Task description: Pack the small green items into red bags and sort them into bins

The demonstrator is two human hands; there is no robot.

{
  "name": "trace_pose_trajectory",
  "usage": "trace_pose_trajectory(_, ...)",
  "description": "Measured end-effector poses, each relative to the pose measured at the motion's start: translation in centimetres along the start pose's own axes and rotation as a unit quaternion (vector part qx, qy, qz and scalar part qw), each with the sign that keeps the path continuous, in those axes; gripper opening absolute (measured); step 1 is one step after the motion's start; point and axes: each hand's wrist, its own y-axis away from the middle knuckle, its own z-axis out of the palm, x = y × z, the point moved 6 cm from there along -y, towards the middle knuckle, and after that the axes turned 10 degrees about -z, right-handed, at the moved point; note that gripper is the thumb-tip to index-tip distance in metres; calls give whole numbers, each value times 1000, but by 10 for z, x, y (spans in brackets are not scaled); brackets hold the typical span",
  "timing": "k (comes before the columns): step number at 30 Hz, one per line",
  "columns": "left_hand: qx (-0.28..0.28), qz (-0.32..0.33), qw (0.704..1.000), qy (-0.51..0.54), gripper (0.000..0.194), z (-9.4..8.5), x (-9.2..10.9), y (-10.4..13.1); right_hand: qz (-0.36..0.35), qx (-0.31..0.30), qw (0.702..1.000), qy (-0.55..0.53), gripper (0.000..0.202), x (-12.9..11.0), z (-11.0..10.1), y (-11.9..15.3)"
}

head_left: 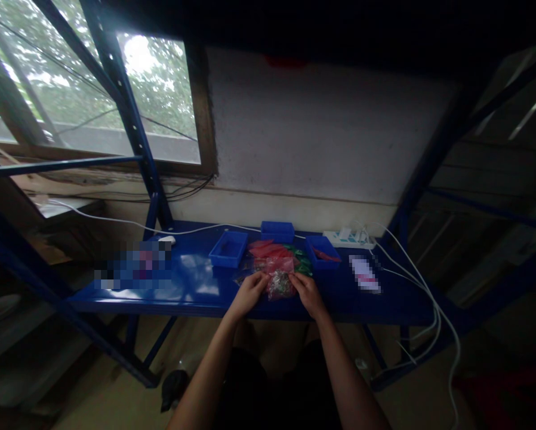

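A clear plastic bag (pixel 281 284) with small shiny metal pieces inside lies at the front of the blue shelf, between my hands. My left hand (pixel 252 291) pinches its left edge, and my right hand (pixel 306 291) grips the right edge. The kind of metal pieces is too small to make out. Just behind the bag is a pile of red packets (pixel 268 249), with green packets (pixel 301 260) to its right.
Blue trays stand around the pile: one at left (pixel 228 249), one behind (pixel 277 231), and one at right (pixel 322 252) holding a red item. A power strip (pixel 348 239) with white cables (pixel 418 283) lies back right. Blue rack posts (pixel 134 125) rise at both sides.
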Motion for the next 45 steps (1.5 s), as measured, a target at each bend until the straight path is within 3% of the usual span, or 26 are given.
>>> trace_pose_trajectory(13,22,-7,1000,13,34,-2,-1,-1,2,8,1000,-7,27,2,0,0)
trace_pose_trajectory(26,13,-4,1000,-12,42,-2,4,0,-23,13,1000,0,30,-2,-1,-1)
trace_pose_trajectory(45,10,-3,1000,2,36,0,-1,1,9,12,1000,-5,27,4,-2,-1)
